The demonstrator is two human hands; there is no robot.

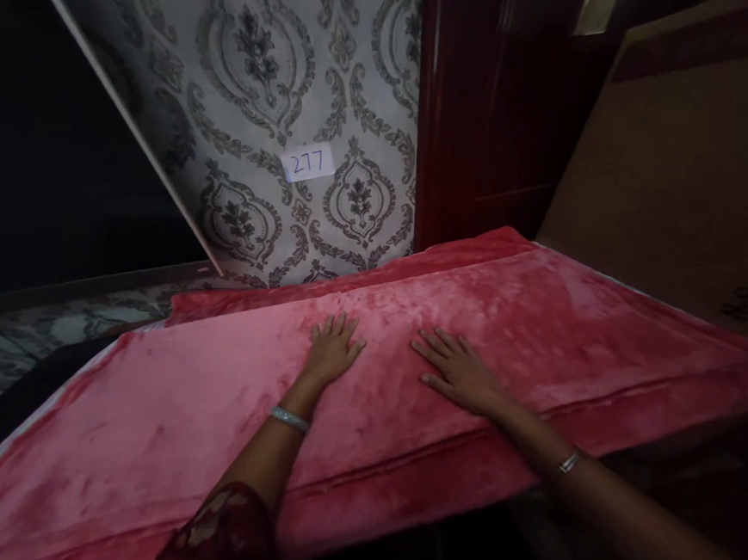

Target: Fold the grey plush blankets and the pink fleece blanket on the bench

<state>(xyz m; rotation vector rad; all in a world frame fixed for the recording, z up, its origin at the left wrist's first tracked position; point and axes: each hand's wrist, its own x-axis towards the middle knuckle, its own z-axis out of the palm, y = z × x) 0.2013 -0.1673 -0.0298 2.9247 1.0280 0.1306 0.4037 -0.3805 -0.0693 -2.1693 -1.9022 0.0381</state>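
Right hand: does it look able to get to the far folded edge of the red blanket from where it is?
Probably yes. The right hand lies flat on the red blanket, fingers pointing toward the far folded edge; only bare blanket lies between, and the left hand sits off to the side.

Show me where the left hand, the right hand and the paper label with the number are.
left hand (pixel 333 349), head view, back of the hand
right hand (pixel 460 370), head view, back of the hand
paper label (pixel 308 163), head view, middle of the slip
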